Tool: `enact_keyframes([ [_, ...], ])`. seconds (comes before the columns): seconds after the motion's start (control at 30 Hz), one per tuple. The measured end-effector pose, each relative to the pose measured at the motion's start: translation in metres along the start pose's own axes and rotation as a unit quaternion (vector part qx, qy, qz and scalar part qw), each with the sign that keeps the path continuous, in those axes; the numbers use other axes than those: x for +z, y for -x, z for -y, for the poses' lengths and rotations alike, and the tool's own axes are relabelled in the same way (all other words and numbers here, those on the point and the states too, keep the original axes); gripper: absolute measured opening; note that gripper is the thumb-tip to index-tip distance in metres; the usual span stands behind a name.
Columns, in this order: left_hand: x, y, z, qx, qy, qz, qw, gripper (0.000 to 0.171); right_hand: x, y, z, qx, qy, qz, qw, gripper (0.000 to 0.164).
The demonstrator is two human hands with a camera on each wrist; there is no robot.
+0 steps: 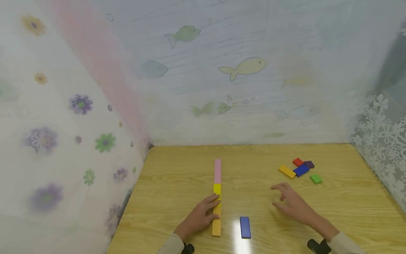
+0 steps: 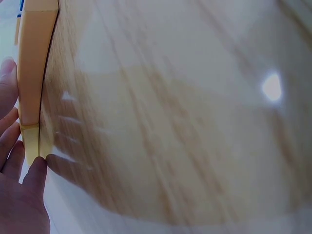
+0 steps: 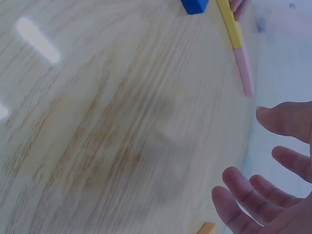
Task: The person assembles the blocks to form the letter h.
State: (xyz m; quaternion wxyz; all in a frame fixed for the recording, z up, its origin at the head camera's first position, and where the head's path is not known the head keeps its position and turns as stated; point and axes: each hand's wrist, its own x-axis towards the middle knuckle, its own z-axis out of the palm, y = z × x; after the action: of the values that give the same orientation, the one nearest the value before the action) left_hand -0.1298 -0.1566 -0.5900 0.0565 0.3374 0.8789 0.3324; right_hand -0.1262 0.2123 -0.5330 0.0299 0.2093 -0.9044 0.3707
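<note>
A pink block (image 1: 217, 171), a yellow block (image 1: 217, 188) and an orange block (image 1: 216, 228) lie end to end in a straight row on the table. My left hand (image 1: 200, 214) rests along the row's left side, its spread fingers touching the yellow block and its thumb at the orange one. The left wrist view shows the fingers (image 2: 36, 175) beside the yellow block (image 2: 31, 139). Right of the row lies a single blue block (image 1: 245, 227), apart from it. Holding nothing, my right hand (image 1: 293, 204) hovers with loosely bent fingers below a group of blocks.
In that group are an orange block (image 1: 287, 171), a red block (image 1: 297, 162), a blue block (image 1: 301, 170), a purple block (image 1: 309, 164) and a green block (image 1: 315, 179). Patterned sheets (image 1: 247, 120) hang behind the wooden table (image 1: 253, 155) and at its sides.
</note>
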Motion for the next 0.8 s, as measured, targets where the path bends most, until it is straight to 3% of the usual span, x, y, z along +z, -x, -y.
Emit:
enact_keyframes([
  [0.37, 0.003, 0.001, 0.0, -0.001, 0.0, -0.008, 1.0, 0.055, -0.02, 0.001, -0.017, 0.024, 0.017, -0.006, 1.0, 0.043],
  [0.67, 0.003, 0.001, 0.003, 0.001, -0.009, -0.008, 0.9999, 0.055, -0.033, -0.006, -0.028, -0.02, 0.061, -0.034, 0.997, 0.042],
  [0.8, 0.003, 0.001, 0.003, 0.004, -0.009, -0.011, 0.9999, 0.055, -0.037, -0.008, -0.033, -0.018, 0.067, -0.037, 0.997, 0.041],
])
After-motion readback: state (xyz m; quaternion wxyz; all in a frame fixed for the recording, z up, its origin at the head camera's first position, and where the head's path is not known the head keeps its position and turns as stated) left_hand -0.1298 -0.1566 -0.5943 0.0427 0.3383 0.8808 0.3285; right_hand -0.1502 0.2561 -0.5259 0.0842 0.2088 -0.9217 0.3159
